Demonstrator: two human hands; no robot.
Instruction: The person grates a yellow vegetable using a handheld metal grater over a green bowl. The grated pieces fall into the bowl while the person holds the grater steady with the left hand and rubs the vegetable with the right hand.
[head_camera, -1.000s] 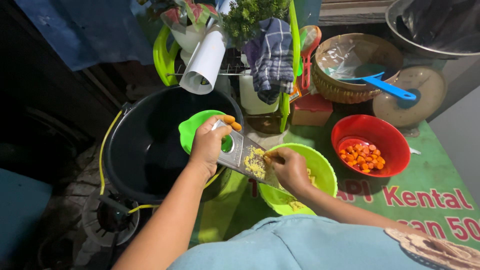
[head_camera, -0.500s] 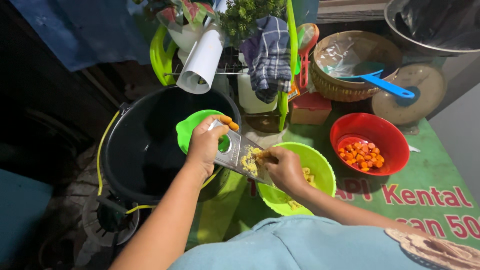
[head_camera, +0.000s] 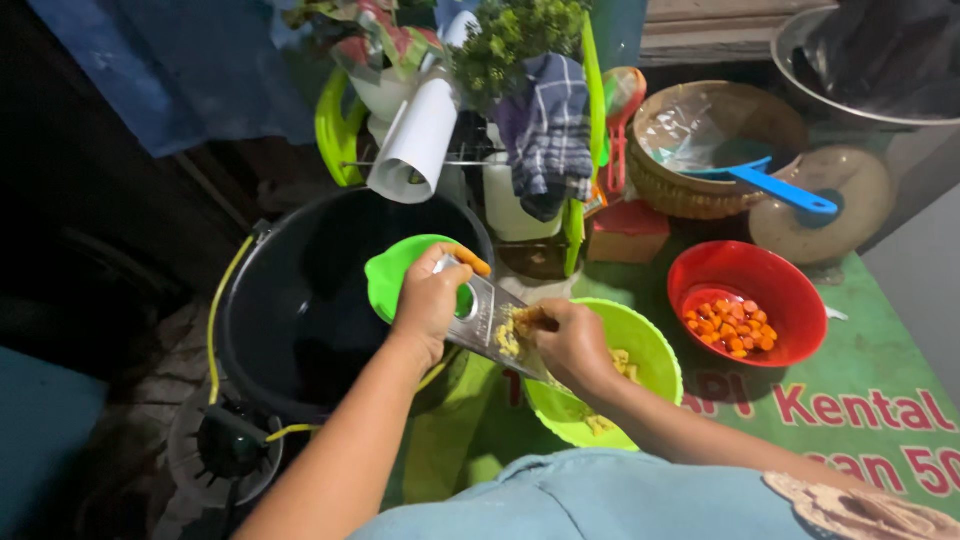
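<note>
My left hand (head_camera: 430, 305) grips the upper end of a flat metal grater (head_camera: 487, 318) with an orange handle tip, holding it slanted over a lime green bowl (head_camera: 640, 345). Against the grater face my right hand (head_camera: 570, 340) presses a small yellowish piece of food (head_camera: 522, 318). Pale gratings stick to the grater and lie inside the green bowl. Just behind my left hand sits a bright green dipper (head_camera: 395, 272) on the rim of a big black bucket (head_camera: 310, 300).
A red bowl (head_camera: 775, 280) with orange carrot slices (head_camera: 730, 325) stands to the right on a green printed cloth (head_camera: 870, 400). Behind are a woven basket (head_camera: 700, 190) with a blue scoop (head_camera: 785, 190), a checked towel (head_camera: 545, 130), a dish rack and a metal basin (head_camera: 860, 60).
My right hand has slid the food piece a little along the grater. The view has shifted slightly; both hands stay over the green bowl.
</note>
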